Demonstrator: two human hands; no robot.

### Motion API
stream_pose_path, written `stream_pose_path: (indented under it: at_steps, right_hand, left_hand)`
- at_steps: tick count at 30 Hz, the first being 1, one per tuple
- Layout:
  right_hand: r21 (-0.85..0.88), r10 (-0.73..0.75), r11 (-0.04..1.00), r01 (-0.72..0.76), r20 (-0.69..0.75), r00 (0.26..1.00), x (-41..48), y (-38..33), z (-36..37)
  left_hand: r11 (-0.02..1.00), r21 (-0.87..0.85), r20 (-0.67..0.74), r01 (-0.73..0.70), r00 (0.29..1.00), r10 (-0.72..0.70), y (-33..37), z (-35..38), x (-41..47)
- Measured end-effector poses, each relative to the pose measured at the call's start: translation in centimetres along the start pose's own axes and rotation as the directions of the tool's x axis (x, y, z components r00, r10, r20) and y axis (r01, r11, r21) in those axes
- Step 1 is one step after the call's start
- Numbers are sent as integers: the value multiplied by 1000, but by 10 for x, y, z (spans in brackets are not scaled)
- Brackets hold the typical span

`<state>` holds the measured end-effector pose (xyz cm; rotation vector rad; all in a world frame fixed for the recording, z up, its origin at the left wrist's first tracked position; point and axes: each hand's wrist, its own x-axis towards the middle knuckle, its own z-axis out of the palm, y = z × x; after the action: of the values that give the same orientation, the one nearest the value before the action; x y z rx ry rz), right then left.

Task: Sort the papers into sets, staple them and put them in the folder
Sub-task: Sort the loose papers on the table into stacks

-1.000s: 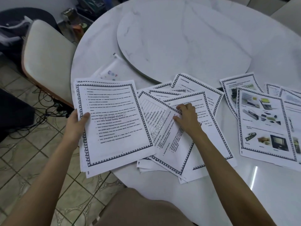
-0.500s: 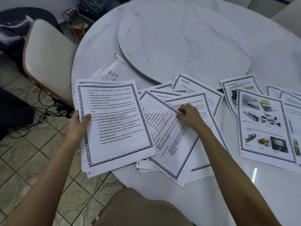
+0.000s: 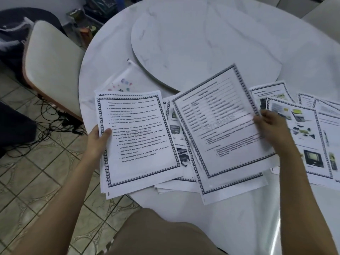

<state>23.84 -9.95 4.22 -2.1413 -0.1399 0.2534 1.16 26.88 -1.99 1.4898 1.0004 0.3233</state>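
Papers: bordered printed sheets spread over the near edge of the round white desk (image 3: 239, 227), in three groups.
Left stack (image 3: 137, 142): several sheets squared together, bullet text on top, a faint watermark across the middle; hangs partly past the desk edge over the tiled floor (image 3: 36, 181).
Lifted sheet (image 3: 220, 122): table of lines above, short paragraphs below; tilted, raised off the pile, far corner pointing at the turntable (image 3: 202, 43).
Middle pile (image 3: 184, 162): overlapping pages under the lifted sheet, mostly covered; small device photos peeking out between the two held groups.
Right pages (image 3: 301, 137): colour photos of devices, flat on the desk, cut off at the frame's right edge; print blurred, not readable.
Left hand (image 3: 96, 142): clamped on the left edge of the left stack, thumb on top, fingers hidden beneath.
Right hand (image 3: 272, 129): pinched on the right edge of the lifted sheet, thumb over the paper; blurred, fingers hard to separate.
Folder (image 3: 125, 81): clear plastic sleeve with faint coloured marks, lying beyond the left stack, just beside the turntable rim; partly covered by the stack.
Chair (image 3: 51, 57): pale cushioned seat left of the desk, cables on the floor below.
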Motion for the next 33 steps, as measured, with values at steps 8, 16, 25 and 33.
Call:
stream_pose_path:
  at_steps: [8,16,25,33]
  right_hand:
    - [202,14,979,31,-216,976,-3,-17,6]
    - [208,106,973,-97,-35,994,-18,-25,110]
    - [96,84,991,-99,147,986,-62,-13,173]
    - [112,84,988,-102,155,984,-55,-10,151]
  left_hand:
    - [1000,15,64,-24,998,23,-1,10,-8]
    - [998,50,149,-34,988,26,-5,22,-9]
    - [999,-31,171,31,985,-25,-3,34,-11]
    - [999,4,157,-34,987,33,-5,40,-12]
